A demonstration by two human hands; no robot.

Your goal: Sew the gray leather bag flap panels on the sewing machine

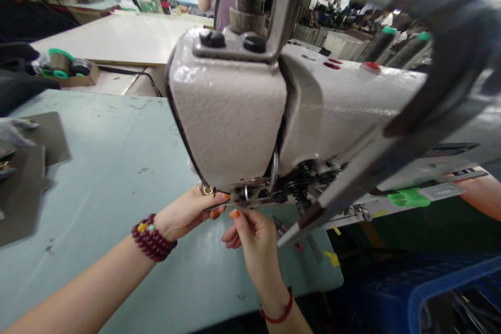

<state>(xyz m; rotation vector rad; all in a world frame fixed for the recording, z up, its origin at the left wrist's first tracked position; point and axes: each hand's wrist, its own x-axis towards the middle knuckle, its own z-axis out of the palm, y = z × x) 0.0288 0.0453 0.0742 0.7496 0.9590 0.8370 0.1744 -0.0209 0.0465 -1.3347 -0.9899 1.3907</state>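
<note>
Workshop: from my remote view I see a white table (125,36) on the far left, with a co-worker (225,2) in an apron standing behind it.
Tabletop: pale blue-green surface (105,167) beneath both hands; flat grey panels (23,193) lie at its left edge.
Sewing machine: its pale head (230,109) fills the middle of my view, its arm running off to the right; thread spools (379,44) stand beyond it.
Left hand: I have the left hand (186,214) just below the machine head, thumb and fingers narrowed on a thin dark piece (215,206); a beaded bracelet (153,239) circles the wrist.
Thin dark piece: it sits beside the machine's needle area, its far end hidden from me.
Right hand: I see the right hand (258,240) nearer and to the right, thumb raised close to the needle area, other fingers curled; I cannot tell whether it grips anything.
Near right: a blue crate (415,297) stands below table level.
</note>
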